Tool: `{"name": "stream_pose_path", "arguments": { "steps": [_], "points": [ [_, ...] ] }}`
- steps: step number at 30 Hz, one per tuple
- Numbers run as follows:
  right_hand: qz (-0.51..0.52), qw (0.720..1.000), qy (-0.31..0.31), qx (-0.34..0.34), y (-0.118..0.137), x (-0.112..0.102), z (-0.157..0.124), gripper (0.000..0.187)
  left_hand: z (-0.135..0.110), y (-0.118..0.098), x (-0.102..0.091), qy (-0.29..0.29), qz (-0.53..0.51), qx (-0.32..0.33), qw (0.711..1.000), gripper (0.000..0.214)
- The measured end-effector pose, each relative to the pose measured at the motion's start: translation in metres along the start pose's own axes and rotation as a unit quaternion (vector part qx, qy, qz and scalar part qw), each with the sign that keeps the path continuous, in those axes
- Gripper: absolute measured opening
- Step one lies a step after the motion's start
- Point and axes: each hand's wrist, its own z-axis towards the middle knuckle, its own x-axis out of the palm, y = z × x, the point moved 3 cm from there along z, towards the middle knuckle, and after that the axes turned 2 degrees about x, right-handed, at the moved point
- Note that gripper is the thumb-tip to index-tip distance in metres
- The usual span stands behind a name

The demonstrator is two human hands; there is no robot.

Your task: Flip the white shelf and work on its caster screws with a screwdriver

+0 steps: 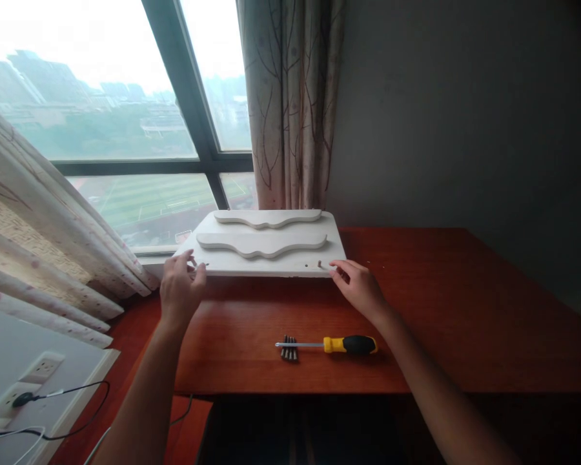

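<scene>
A white flat board (271, 258) lies at the back left of a reddish wooden table (440, 303). Two white wavy-edged pieces (261, 243) (268, 217) rest on top of it. My left hand (180, 284) grips the board's near left corner, fingers curled around the edge. My right hand (358, 284) holds the near right corner with fingertips pinched on the edge. Small dowels stick up from the board near my right fingers (318, 263).
A screwdriver with a yellow and black handle (334, 345) lies near the table's front, its shaft across a small bunch of dark screws (289, 349). A window and curtains (290, 103) stand behind. A wall socket with plugged cables (24, 394) is at lower left.
</scene>
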Motion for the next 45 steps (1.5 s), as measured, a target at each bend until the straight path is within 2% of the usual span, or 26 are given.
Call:
{"name": "stream_pose_path", "arguments": {
  "steps": [3, 6, 13, 17, 21, 27, 31, 37, 45],
  "points": [
    [-0.034, 0.999, 0.004, -0.011, 0.009, 0.014, 0.021, 0.026, 0.017, 0.006, 0.008, 0.012, 0.043, -0.003, 0.999, 0.052],
    [-0.050, 0.998, 0.013, -0.023, 0.014, 0.023, 0.028, 0.023, 0.022, 0.011, 0.012, 0.031, 0.061, -0.007, 0.998, 0.048],
    [-0.054, 0.998, 0.013, -0.033, 0.007, 0.031, 0.030, 0.021, 0.020, 0.032, 0.008, 0.000, 0.010, -0.077, 0.997, 0.037],
    [-0.041, 0.999, -0.005, -0.034, -0.001, 0.031, 0.032, 0.020, 0.021, 0.038, 0.009, 0.013, -0.034, -0.078, 0.996, 0.034],
    [-0.033, 0.998, -0.038, -0.030, -0.013, 0.023, 0.027, 0.022, 0.014, 0.028, 0.009, 0.029, -0.059, -0.057, 0.996, 0.033],
    [-0.043, 0.995, -0.084, -0.032, -0.031, 0.004, 0.008, 0.026, -0.012, 0.002, 0.011, 0.021, -0.120, -0.027, 0.992, 0.031],
    [-0.058, 0.993, -0.091, -0.044, -0.030, -0.006, -0.015, 0.026, -0.026, -0.003, 0.009, 0.011, -0.132, -0.036, 0.991, 0.028],
    [-0.090, 0.989, -0.101, -0.055, -0.026, -0.020, -0.048, 0.026, -0.041, -0.008, 0.004, 0.026, -0.161, -0.043, 0.986, 0.025],
    [-0.105, 0.986, -0.126, -0.045, -0.046, -0.042, -0.067, 0.024, -0.070, -0.035, 0.002, 0.042, -0.183, -0.016, 0.982, 0.023]
  ]
}}
